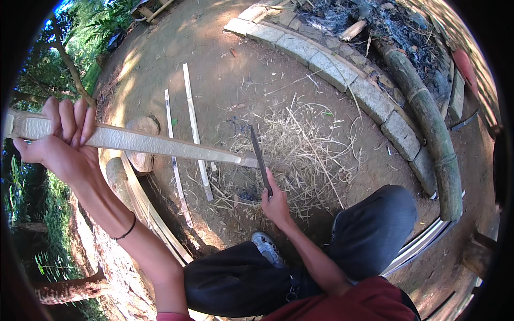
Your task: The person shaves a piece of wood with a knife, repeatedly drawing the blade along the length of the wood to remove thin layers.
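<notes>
My left hand (72, 136) is closed around a long pale bamboo strip (160, 145), near its wide end at the far left. The strip slants slightly down to the right across the view. Its far end meets a dark-bladed knife (257, 150), which my right hand (275, 202) grips by the handle. The blade points away from me and crosses the strip near its tip. Beneath the knife and strip, a heap of thin curled shavings (308, 155) covers the dirt.
Two narrow bamboo strips (194, 120) lie on the ground left of the shavings, near a cut log (143, 134). More split bamboo (152, 214) lies nearer me. On the right, a thick bamboo pole (425, 115) rests across a stone kerb (369, 99) around an ash-filled fire pit (369, 21).
</notes>
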Available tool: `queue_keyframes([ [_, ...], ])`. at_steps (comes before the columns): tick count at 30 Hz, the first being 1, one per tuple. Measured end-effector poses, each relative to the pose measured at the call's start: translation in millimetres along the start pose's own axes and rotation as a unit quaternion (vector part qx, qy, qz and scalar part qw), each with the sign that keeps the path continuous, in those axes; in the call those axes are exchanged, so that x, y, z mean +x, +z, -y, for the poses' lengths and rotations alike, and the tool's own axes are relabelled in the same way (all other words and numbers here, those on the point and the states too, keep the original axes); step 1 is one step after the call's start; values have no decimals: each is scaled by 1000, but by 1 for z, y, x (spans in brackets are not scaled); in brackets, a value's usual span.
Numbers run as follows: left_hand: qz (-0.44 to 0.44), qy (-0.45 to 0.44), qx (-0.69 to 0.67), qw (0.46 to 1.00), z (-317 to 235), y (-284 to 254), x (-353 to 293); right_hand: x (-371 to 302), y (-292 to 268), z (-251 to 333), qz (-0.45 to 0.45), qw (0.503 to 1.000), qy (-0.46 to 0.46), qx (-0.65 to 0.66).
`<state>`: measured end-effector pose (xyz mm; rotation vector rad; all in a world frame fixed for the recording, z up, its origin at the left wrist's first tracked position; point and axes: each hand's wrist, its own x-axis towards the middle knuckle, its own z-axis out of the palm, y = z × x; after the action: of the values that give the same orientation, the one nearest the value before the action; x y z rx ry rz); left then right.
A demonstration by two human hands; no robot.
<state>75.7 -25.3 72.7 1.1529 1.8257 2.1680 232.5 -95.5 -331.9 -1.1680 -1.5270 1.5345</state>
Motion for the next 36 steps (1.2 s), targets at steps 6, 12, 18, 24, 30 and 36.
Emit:
queue_keyframes([
  [6,30,-21,-58,998,5,-15,13,3,3,0,13,999,-13,-48],
  [12,111,-44,-194,974,30,-45,24,-11,-12,51,33,999,-22,-29],
  [18,-59,-14,-104,993,12,-13,0,-12,-11,9,31,997,22,-66],
  [24,35,-3,-163,986,36,-53,14,-6,-6,37,43,997,20,-68],
  [30,-37,-30,-155,987,30,-33,7,-7,-6,-20,23,993,75,-90],
  [36,47,10,-181,982,69,-92,38,-5,8,-1,25,996,-19,-83],
])
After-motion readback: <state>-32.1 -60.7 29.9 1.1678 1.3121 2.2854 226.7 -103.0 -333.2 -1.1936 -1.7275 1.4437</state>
